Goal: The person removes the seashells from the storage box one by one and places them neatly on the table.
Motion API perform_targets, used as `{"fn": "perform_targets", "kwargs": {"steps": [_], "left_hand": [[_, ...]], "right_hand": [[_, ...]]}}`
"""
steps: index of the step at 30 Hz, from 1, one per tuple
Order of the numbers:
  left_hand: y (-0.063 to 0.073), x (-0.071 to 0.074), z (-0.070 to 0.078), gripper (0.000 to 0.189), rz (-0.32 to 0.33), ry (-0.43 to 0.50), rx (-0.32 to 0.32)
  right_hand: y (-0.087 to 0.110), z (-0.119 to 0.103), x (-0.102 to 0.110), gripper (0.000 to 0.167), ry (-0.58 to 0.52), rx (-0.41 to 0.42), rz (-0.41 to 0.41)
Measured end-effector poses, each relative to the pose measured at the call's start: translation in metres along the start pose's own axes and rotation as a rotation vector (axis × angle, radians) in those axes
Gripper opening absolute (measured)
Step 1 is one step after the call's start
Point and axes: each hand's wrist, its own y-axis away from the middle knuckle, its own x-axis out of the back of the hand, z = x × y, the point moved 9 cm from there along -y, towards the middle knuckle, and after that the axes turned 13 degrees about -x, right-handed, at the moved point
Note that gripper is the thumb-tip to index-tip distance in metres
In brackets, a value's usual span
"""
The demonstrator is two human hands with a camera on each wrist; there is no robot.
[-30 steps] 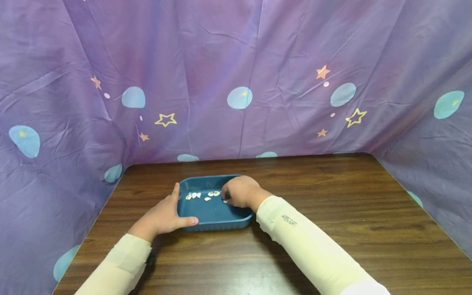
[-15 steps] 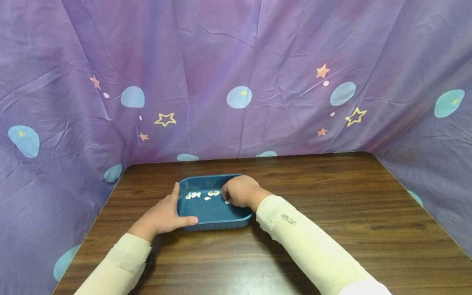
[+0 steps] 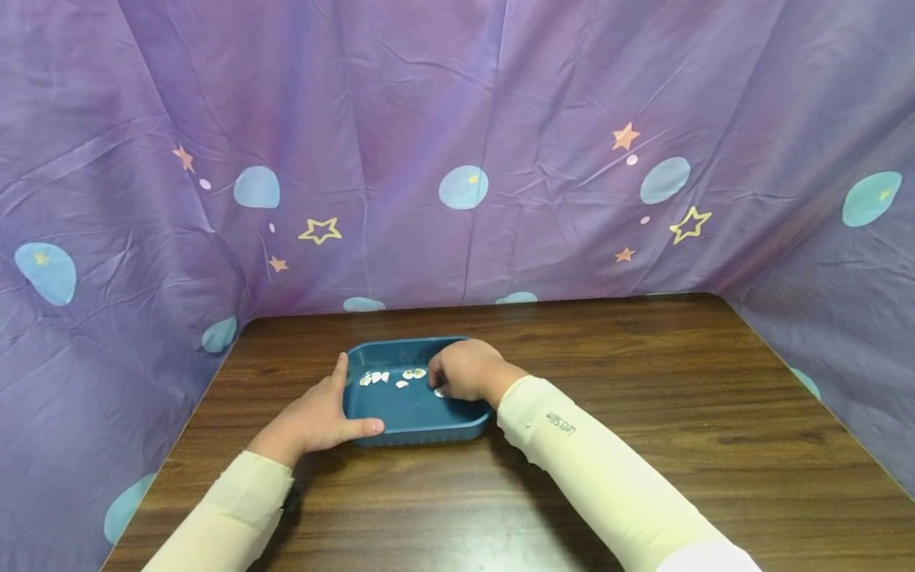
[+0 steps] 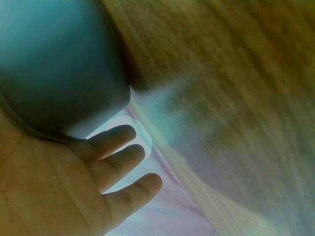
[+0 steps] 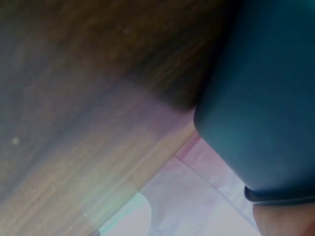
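Observation:
A blue rectangular tray (image 3: 429, 434) stands on the table. Along its left side lies my left hand (image 3: 314, 417), thumb over the near rim and fingers reaching to the far left corner. The left wrist view shows that hand's (image 4: 54, 189) fingers straight beside the tray wall (image 4: 64, 64). My right hand (image 3: 468, 371) reaches over the right end into the tray, fingers curled down and pinching a small white seashell (image 3: 439, 393) near the floor. Several more white shells (image 3: 376, 378) lie in a rough row to its left. Only a sliver of the right hand (image 5: 285, 221) shows in the right wrist view.
The dark wood-grain table (image 3: 643, 413) extends around the tray on every side. A purple curtain (image 3: 400, 143) with stars and pale blue ovals hangs behind and along both sides. Pale sleeves (image 3: 600, 469) cover both forearms.
The right fingertips shift very slightly with the shell, which shows a little more below them than a second ago. The left hand, the tray and the other shells stay in place.

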Motion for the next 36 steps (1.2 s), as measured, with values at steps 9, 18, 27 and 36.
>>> {"fn": "perform_targets", "kwargs": {"steps": [9,18,27,36], "left_hand": [[-0.0002,0.0002,-0.0003,0.142,-0.002,0.000,-0.005],[-0.0012,0.0032,0.0008,0.141,0.007,-0.006,-0.014],[-0.0024,0.0060,0.0023,0.139,0.017,-0.009,-0.028],[-0.0022,0.0064,0.0027,0.138,0.029,-0.011,-0.037]], "right_hand": [[-0.0018,-0.0010,-0.0022,0.019,0.002,0.013,-0.019],[-0.0019,-0.0008,-0.0019,0.007,0.012,0.028,-0.014],[-0.0023,0.0001,0.0026,0.008,-0.019,0.032,-0.008],[-0.0006,-0.0022,0.0019,0.008,0.005,0.051,-0.014]]}}
